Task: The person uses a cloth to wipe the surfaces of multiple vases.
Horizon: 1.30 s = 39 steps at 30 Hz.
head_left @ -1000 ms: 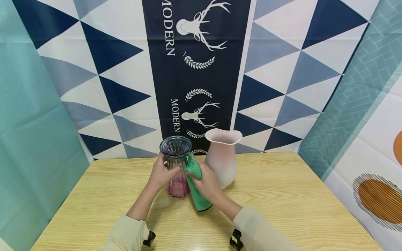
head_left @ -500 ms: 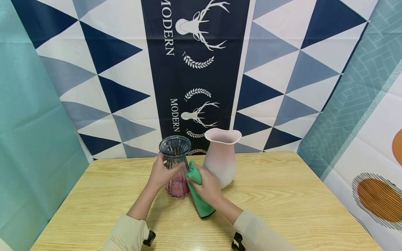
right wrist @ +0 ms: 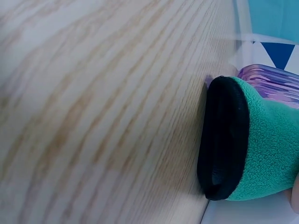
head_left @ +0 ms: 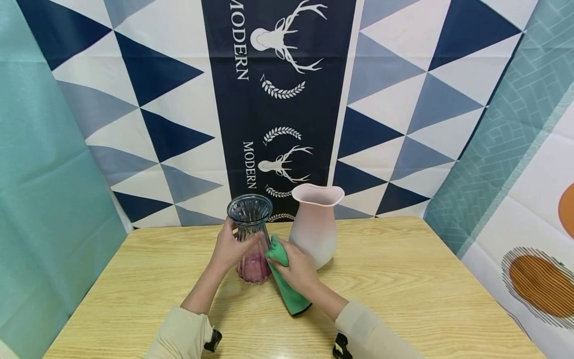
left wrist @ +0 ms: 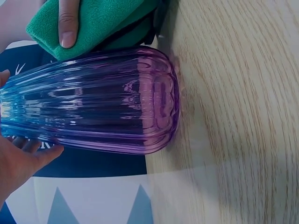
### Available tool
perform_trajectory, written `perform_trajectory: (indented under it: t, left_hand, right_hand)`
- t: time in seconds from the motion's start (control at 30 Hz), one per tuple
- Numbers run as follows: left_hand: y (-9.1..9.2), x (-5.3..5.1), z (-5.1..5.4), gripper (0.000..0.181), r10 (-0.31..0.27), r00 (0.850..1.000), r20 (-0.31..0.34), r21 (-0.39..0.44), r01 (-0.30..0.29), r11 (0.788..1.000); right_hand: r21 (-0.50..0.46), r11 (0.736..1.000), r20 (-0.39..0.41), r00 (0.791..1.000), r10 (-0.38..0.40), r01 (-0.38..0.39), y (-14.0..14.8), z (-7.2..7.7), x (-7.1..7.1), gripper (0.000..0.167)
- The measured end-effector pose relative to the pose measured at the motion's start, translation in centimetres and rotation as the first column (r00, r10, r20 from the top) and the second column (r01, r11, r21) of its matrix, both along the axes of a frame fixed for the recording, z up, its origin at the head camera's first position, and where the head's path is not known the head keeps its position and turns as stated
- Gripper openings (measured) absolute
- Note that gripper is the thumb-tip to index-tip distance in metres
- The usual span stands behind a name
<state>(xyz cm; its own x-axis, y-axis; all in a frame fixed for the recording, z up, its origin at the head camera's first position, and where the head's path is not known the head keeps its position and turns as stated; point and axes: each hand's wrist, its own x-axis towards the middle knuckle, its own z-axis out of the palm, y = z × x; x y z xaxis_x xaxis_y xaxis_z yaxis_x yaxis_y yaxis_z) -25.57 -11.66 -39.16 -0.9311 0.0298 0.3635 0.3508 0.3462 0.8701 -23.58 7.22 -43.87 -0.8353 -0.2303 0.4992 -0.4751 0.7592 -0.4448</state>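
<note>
Gleaming, the ribbed vase point(left wrist: 98, 102) shades blue-to-purple.

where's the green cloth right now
In the head view, the green cloth is in the right hand, just right of the glass vase and in front of the pale pink vase.

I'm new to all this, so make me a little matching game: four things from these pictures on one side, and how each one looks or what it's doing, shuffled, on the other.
Things:
1. Ribbed glass vase
2. Cloth
3. Opaque vase
4. Left hand

Descriptions:
A. Green, with a black edge
B. Gripping something see-through
C. Pale pink above, whitish below
D. Blue at the rim, pink-purple at the base

Right pairs: 1-D, 2-A, 3-C, 4-B
</note>
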Motion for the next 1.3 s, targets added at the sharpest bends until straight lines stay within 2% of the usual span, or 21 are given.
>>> perform_trajectory:
  t: [0.1,0.27,0.4,0.57,0.7,0.87,1.1,1.3]
  left_hand:
    - [0.0,0.1,0.1,0.079,0.005,1.000,0.008,-0.001,-0.005,1.000]
    - [-0.1,0.0,0.0,0.078,0.003,1.000,0.001,0.002,-0.003,1.000]
    - [-0.3,0.0,0.2,0.078,0.000,1.000,-0.002,0.003,0.000,1.000]
    - [-0.4,0.0,0.4,0.079,0.014,1.000,0.008,-0.007,-0.014,1.000]
    - [-0.5,0.0,0.4,0.082,0.026,1.000,-0.001,-0.015,-0.026,1.000]
    - [-0.5,0.0,0.4,0.084,0.020,1.000,-0.012,-0.014,-0.020,1.000]
    - [-0.6,0.1,0.5,0.083,0.007,1.000,-0.020,-0.003,-0.007,1.000]
    - [-0.5,0.2,0.7,0.084,0.010,0.999,-0.034,0.008,-0.010,1.000]
  right_hand:
    - [0.006,1.000,0.022,1.000,-0.002,0.002,0.1,0.0,0.1,0.056]
    - [-0.012,1.000,0.007,1.000,-0.002,0.002,0.1,0.0,0.1,0.055]
    - [-0.098,0.995,-0.035,0.999,0.022,-0.025,-0.1,0.4,-0.2,0.053]
    - [-0.198,0.977,-0.143,0.988,0.050,-0.078,-0.4,1.5,-0.5,0.052]
    - [-0.229,0.971,-0.218,0.976,0.023,-0.074,-0.6,2.4,-0.8,0.053]
    - [-0.271,0.961,-0.265,0.964,-0.013,-0.062,-0.8,3.4,-1.2,0.054]
    - [-0.275,0.960,-0.323,0.946,-0.032,-0.061,-1.0,4.5,-1.4,0.055]
    - [-0.263,0.962,-0.329,0.944,-0.023,-0.068,-1.1,4.8,-1.5,0.055]
